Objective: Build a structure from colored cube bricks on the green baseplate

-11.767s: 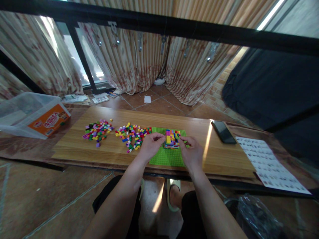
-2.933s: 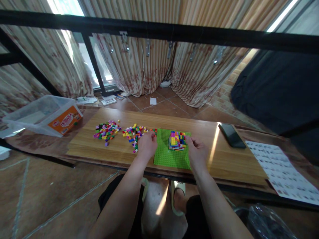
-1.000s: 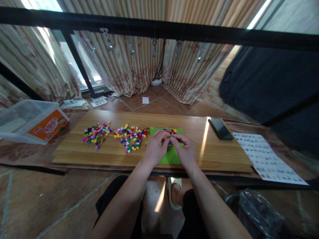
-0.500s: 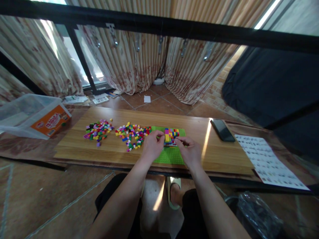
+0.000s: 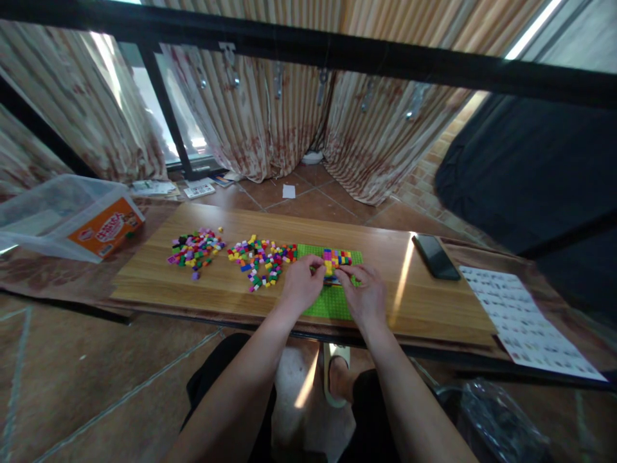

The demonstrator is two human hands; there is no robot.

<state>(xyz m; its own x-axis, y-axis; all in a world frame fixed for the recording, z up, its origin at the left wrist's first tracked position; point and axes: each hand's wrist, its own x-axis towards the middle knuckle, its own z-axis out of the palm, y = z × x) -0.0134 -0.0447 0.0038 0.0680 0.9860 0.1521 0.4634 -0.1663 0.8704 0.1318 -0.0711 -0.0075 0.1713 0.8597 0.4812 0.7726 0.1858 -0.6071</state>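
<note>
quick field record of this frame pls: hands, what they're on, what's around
left hand: at the left side of the brick block, fingertips on it
right hand: at the block's near right side, fingers curled
block: multicoloured, on the green baseplate
loose bricks: two piles left of the baseplate
right of the baseplate: phone, printed sheet
far left: plastic bin

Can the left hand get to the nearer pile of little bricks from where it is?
Probably yes: the left hand sits at the brick stack, and the nearer pile lies just beside it on the bare board, with nothing between.
</note>
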